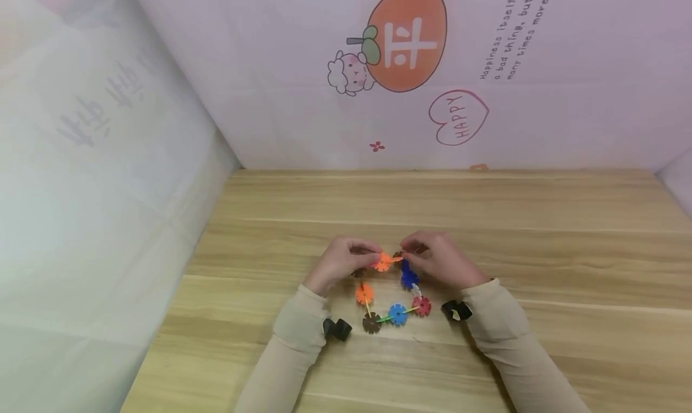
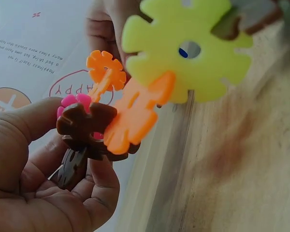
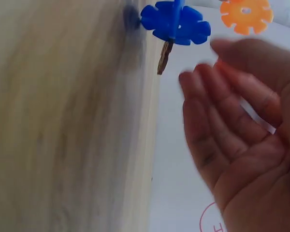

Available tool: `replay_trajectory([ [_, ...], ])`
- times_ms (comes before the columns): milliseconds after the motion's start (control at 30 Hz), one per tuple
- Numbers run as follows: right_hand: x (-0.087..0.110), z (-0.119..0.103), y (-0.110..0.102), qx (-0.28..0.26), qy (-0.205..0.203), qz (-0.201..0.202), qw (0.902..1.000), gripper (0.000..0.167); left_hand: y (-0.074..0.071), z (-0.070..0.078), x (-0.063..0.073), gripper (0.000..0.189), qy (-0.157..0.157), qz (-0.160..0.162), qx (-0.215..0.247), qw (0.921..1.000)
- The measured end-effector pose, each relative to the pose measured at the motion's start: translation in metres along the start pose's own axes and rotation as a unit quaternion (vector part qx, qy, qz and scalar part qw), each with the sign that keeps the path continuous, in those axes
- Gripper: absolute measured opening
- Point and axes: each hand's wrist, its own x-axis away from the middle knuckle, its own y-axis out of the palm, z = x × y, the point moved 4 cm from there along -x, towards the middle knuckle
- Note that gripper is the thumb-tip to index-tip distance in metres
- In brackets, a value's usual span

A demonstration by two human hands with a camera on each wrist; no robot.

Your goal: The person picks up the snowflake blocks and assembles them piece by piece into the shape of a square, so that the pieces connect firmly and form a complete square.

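Notched plastic discs of several colours join edge to edge in a loop. My left hand pinches the loop's far left part, around a brown disc and a pink disc. An orange disc sits just right of its fingertips. Across from it, my right hand is beside a dark blue disc. In the right wrist view its fingers are loosely bent with nothing between them, below another orange disc. The near side has a brown disc, a light blue disc and a red disc.
The loop is over a wood-grain table. A printed pale cloth rises behind the table's far edge, and a white cloth hangs along the left. Black wrist devices are strapped at both sleeves.
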Motion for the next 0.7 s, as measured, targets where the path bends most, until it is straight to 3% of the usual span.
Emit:
replay_trajectory([
  [200, -0.004, 0.008, 0.003, 0.002, 0.06, 0.004, 0.9982, 0.02, -0.001, -0.002, -0.001, 0.017, -0.006, 0.005, -0.002, 1.0],
  [700, -0.009, 0.012, 0.012, -0.056, 0.146, -0.026, 0.9873, 0.021, -0.004, -0.005, -0.002, 0.021, -0.005, 0.012, -0.019, 0.9997],
])
